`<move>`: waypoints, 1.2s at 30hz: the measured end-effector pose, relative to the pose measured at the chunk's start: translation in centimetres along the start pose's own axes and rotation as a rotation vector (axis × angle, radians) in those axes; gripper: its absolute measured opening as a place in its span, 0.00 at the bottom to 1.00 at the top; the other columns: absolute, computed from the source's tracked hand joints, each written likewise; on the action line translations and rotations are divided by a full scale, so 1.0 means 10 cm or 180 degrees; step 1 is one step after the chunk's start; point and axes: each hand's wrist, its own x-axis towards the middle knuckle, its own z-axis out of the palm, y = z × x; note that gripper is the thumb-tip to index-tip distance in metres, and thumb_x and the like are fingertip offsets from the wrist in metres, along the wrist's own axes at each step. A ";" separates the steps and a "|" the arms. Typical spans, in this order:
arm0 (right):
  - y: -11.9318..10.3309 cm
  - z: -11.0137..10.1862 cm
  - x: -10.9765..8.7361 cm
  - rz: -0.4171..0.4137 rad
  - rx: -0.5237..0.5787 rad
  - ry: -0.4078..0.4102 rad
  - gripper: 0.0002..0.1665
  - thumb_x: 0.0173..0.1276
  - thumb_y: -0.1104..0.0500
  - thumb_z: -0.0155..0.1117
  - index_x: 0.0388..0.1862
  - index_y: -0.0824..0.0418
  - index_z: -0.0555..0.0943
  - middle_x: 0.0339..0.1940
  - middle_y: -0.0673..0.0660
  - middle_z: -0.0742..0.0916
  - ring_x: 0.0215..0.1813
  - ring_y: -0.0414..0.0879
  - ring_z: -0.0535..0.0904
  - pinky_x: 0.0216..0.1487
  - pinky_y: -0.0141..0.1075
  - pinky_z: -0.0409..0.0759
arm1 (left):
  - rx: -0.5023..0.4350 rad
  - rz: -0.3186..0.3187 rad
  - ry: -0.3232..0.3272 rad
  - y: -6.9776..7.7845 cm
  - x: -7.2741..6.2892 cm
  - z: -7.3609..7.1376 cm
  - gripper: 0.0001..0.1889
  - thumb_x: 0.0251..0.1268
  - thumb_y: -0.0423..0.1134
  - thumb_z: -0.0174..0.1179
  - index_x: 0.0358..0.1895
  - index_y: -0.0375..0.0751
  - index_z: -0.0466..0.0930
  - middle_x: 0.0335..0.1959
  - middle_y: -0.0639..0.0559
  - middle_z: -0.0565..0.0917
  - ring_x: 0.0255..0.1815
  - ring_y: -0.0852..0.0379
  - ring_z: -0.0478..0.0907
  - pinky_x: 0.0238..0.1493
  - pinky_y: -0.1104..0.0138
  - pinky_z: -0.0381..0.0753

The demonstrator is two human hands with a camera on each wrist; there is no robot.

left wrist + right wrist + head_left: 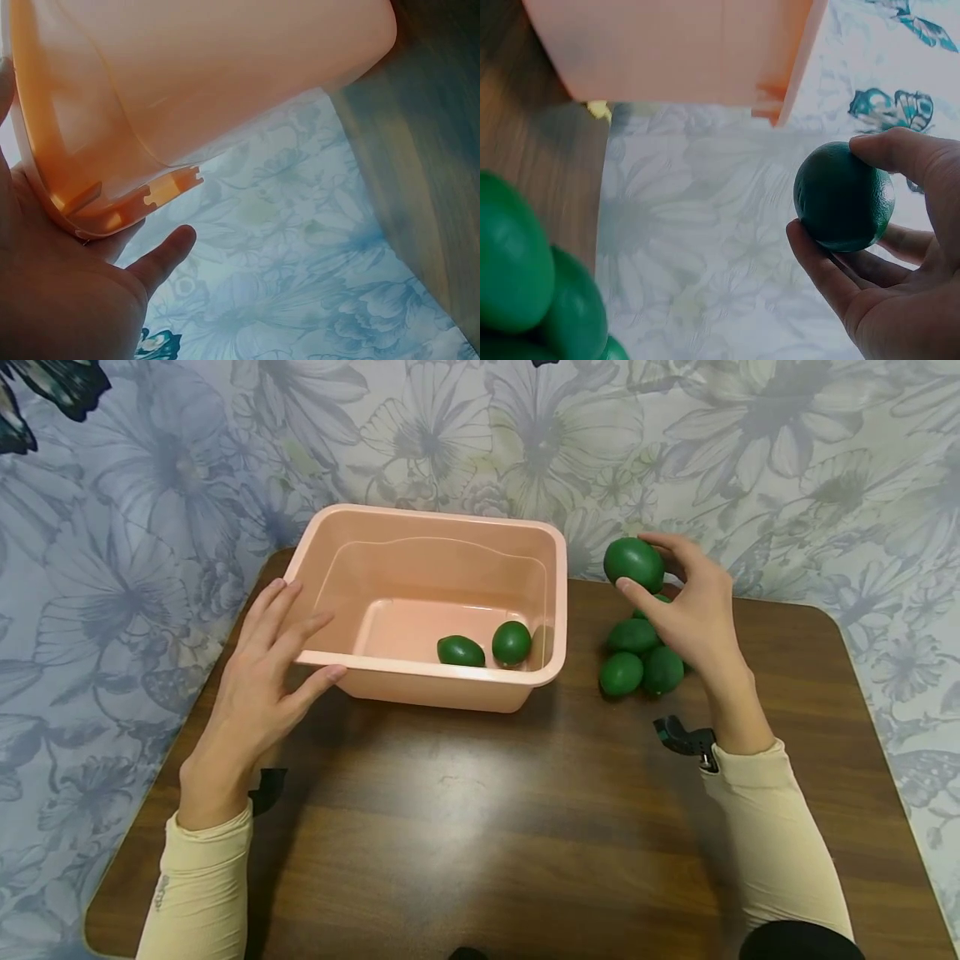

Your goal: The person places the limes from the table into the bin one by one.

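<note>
My right hand (693, 602) pinches a green lime (633, 564) between thumb and fingers, raised above a small heap of limes (632, 636) on the right of the table. In the right wrist view the held lime (844, 196) shows against the patterned wall, the heap at lower left. A pink plastic basin (431, 685) stands left of the heap, with two limes (461, 651) on its floor near the front right. My left hand (258, 672) rests at the basin's left front corner, fingers extended over the rim; the left wrist view shows the rim (67, 217) against this hand.
The brown wooden table (465, 827) backs onto a wall (525, 435) with a floral pattern, close behind the basin. A dark strap piece (682, 737) juts out from the right wrist. A black rounded object (801, 941) shows at the bottom right edge.
</note>
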 end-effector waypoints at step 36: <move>-0.38 0.49 0.14 -0.0705 0.0454 -0.0457 0.21 0.73 0.63 0.69 0.63 0.62 0.83 0.58 0.57 0.89 0.61 0.45 0.85 0.64 0.41 0.84 | -0.0035 -0.0036 0.0049 0.00 0.01 0.04 0.43 0.69 0.76 0.54 0.65 0.39 0.83 0.80 0.37 0.68 0.86 0.41 0.54 0.83 0.41 0.56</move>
